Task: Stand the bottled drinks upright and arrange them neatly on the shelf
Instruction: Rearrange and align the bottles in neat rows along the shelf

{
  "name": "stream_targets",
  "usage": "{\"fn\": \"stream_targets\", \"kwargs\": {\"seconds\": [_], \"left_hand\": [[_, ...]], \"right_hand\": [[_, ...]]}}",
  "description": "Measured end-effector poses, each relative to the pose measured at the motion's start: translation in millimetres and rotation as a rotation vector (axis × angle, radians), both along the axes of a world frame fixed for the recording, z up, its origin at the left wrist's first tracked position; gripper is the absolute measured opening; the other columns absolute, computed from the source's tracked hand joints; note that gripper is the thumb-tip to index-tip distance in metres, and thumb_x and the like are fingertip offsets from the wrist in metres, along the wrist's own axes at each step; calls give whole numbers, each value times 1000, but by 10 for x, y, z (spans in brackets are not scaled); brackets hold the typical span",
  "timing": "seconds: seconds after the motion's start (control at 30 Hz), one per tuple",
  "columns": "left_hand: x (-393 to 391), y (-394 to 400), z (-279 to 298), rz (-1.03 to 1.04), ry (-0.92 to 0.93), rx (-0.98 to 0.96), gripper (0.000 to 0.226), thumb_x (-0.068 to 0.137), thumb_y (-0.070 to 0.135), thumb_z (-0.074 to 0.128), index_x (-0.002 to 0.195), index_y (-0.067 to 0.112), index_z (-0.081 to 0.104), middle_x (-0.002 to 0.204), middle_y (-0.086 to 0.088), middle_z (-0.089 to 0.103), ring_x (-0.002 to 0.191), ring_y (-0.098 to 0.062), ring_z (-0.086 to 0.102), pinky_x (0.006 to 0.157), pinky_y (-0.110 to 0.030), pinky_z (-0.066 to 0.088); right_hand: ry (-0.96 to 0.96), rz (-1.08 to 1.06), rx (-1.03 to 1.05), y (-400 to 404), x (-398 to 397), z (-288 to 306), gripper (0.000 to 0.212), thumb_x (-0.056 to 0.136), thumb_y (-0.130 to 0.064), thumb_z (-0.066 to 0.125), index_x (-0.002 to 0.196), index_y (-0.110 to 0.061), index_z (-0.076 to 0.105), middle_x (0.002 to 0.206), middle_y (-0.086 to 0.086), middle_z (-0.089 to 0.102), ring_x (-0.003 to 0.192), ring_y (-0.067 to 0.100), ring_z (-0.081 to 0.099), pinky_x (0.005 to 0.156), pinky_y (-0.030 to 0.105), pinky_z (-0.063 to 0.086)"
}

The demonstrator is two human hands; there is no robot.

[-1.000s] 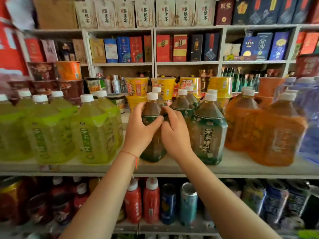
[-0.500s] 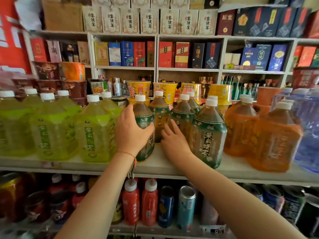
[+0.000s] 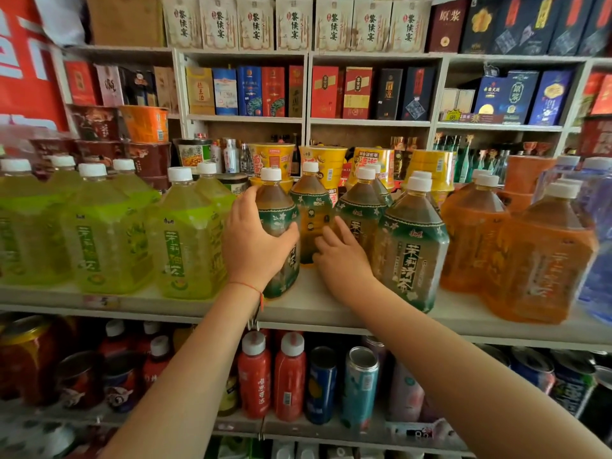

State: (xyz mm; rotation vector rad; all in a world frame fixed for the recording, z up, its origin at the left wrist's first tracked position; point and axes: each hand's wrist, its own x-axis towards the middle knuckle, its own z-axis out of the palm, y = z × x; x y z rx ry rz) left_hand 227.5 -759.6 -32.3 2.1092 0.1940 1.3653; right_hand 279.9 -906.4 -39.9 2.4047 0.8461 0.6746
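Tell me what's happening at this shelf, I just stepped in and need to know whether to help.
A person is tidying the green-labelled tea bottles on the shelf. The left hand grips the front tea bottle, which stands upright. The right hand reaches with loose fingers to the bottle behind it. Yellow-green bottles stand to the left and orange ones to the right, all upright.

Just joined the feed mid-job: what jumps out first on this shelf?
At centre, the left hand grips a dark green-labelled tea bottle at the shelf front, while the right hand reaches toward the bottle behind it. Bright green tea bottles crowd the left, orange tea bottles the right.
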Motion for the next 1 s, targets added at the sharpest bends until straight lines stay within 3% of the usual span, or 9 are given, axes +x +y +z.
{"fn": "stream_targets", "kwargs": {"seconds": [0.23, 0.33, 0.4, 0.5, 0.57, 0.7, 0.83, 0.9, 1.0], "left_hand": [[-51, 104, 79, -99, 135, -4, 83, 82, 41, 79, 150, 17, 37, 146, -5, 48, 133, -23, 46, 109, -41, 45], [-102, 214, 221, -103, 308, 134, 89, 90, 37, 72, 158, 14, 21, 159, -7, 35, 147, -25, 32, 119, -43, 33], [-170, 237, 303, -77, 367, 244, 92, 94, 29, 68, 161, 17, 5, 165, -9, 24, 151, -26, 25, 121, -41, 27], [-248, 278, 367, -99, 379, 357, 94, 95, 17, 65, 158, 37, -1, 161, -14, 29, 144, -30, 36, 113, -45, 40], [-237, 282, 390, -72, 439, 450, 80, 98, 20, 58, 155, 47, 8, 156, -18, 30, 143, -35, 35, 111, -48, 43], [-152, 156, 341, 41, 420, 429, 45, 99, 41, 51, 143, 35, 45, 154, -20, 30, 144, -38, 30, 114, -45, 35], [-35, 168, 219, 38, 222, 283, 35, 90, 41, 68, 123, 29, 64, 145, -23, 44, 138, -42, 38, 110, -49, 40], [-10, 196, 196, -33, 128, 178, 31, 86, 35, 75, 116, 30, 71, 141, -18, 48, 135, -37, 42, 108, -42, 40], [-24, 226, 233, -237, 77, 24, 24, 86, 30, 77, 109, 36, 74, 139, -3, 51, 133, -14, 41, 104, -14, 28]], "right_hand": [[20, -26, 47, -54, -45, 29, 36, 100, -28, 50, 133, -18, 60, 144, 10, 48, 143, 33, 29, 122, 52, -2], [78, 51, 296, 47, -76, 160, 36, 98, -15, 51, 133, -16, 51, 135, 13, 49, 130, 33, 42, 117, 45, 24], [144, 87, 539, 137, -65, 264, 53, 94, -5, 53, 143, -16, 38, 139, 17, 40, 129, 35, 41, 106, 41, 38], [210, 95, 776, 319, 34, 381, 68, 94, 1, 51, 151, -25, 26, 146, 23, 29, 133, 38, 35, 100, 42, 44], [236, 84, 856, 434, 167, 421, 60, 99, -8, 49, 151, -31, 27, 147, 25, 27, 134, 42, 33, 103, 46, 41], [400, -23, 963, 588, 387, 496, 55, 104, -36, 45, 153, -42, 21, 153, 23, 18, 136, 47, 28, 104, 52, 39], [423, -35, 1021, 643, 445, 512, 68, 100, -30, 55, 152, -49, 16, 153, 23, 16, 137, 47, 25, 101, 50, 42], [480, 6, 1078, 618, 448, 517, 73, 98, -28, 59, 151, -54, 15, 153, 20, 14, 139, 47, 21, 103, 52, 39], [587, 78, 1144, 542, 445, 520, 73, 99, -20, 58, 149, -57, 20, 155, 18, 13, 141, 46, 19, 107, 54, 35]]}}
